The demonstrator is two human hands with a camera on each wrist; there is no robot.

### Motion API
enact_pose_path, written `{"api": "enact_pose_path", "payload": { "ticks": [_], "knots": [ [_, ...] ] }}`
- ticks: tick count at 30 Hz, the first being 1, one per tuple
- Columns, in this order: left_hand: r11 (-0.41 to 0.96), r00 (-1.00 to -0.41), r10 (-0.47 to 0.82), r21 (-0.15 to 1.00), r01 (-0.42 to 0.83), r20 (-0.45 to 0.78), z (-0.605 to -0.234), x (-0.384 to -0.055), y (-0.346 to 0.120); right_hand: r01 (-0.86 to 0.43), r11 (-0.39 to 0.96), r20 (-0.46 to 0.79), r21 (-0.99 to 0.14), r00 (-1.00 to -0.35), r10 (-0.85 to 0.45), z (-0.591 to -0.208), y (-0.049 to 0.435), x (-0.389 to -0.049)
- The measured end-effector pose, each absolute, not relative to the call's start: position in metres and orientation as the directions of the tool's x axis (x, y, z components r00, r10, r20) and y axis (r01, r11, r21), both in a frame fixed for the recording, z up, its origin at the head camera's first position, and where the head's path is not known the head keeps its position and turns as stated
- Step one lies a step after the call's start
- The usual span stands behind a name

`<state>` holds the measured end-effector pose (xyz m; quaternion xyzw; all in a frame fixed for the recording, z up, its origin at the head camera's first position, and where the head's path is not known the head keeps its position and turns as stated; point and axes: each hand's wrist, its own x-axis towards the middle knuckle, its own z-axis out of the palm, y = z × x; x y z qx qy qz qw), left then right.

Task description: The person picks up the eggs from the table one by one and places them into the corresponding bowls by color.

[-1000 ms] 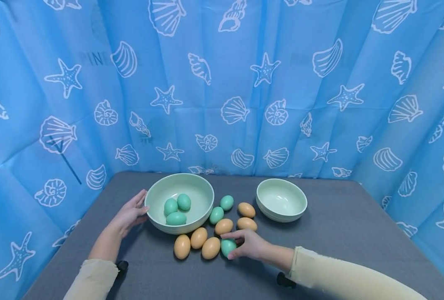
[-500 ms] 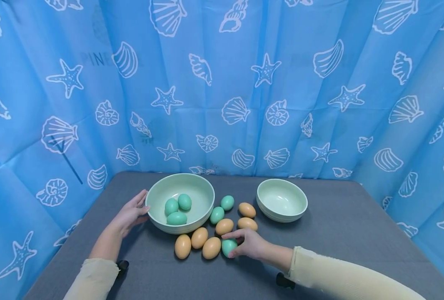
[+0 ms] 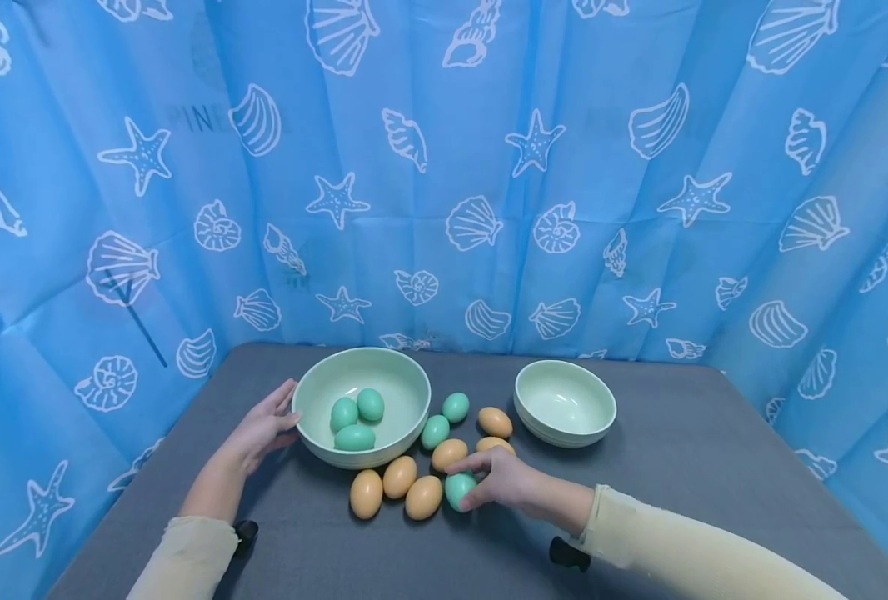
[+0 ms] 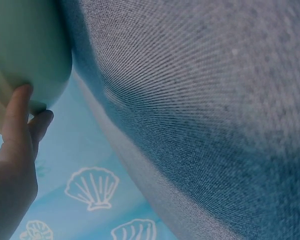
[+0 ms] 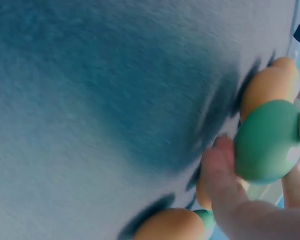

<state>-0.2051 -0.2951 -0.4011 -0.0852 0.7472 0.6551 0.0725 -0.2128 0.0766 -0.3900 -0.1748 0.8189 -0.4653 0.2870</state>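
In the head view my right hand (image 3: 507, 479) pinches a green egg (image 3: 460, 492) between thumb and fingers, at the near right of a loose cluster of eggs. The right wrist view shows this green egg (image 5: 267, 141) large, thumb on one side and fingers on the other. My left hand (image 3: 260, 429) rests its thumb and extended fingers against the left side of the large pale green bowl (image 3: 399, 387). Several green eggs (image 3: 355, 437) lie in that bowl. In the left wrist view, the digits touch the bowl's outer wall (image 4: 37, 45).
Several brown eggs (image 3: 423, 497) lie in front of and right of the large bowl. Two more green eggs (image 3: 435, 430) sit by its right side. A smaller pale green bowl (image 3: 564, 400) stands at the back right of the grey-covered table (image 3: 684, 467), before a blue shell-print curtain (image 3: 444, 167).
My right hand has risen slightly with the green egg, now overlapping a brown egg behind it. My left hand stays at the large bowl.
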Motion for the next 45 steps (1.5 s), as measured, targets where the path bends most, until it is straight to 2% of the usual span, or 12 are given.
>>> {"api": "enact_pose_path", "payload": {
  "ticks": [7, 12, 17, 25, 45],
  "knots": [
    [0.132, -0.976, -0.022, 0.967, -0.219, -0.219, -0.402, -0.204, -0.295, -0.025, 0.476, -0.291, -0.879, -0.762, -0.578, -0.382, 0.077, -0.215],
    [0.133, -0.975, -0.035, 0.966, -0.220, -0.217, -0.402, -0.203, -0.294, 0.016, 0.458, -0.316, -0.889, -0.746, -0.586, -0.369, 0.074, -0.216],
    [0.137, -0.978, -0.026, 0.968, -0.209, -0.207, -0.404, -0.203, -0.294, 0.048, 0.471, -0.338, -0.881, -0.761, -0.554, -0.357, 0.071, -0.219],
    [0.139, -0.978, -0.029, 0.968, -0.207, -0.205, -0.404, -0.203, -0.295, -0.013, 0.446, -0.286, -0.895, -0.752, -0.594, -0.339, 0.063, -0.228],
    [0.133, -0.977, -0.034, 0.968, -0.212, -0.210, -0.402, -0.205, -0.296, -0.061, 0.407, -0.227, -0.911, -0.752, -0.619, -0.320, 0.023, -0.245]
  ]
}}
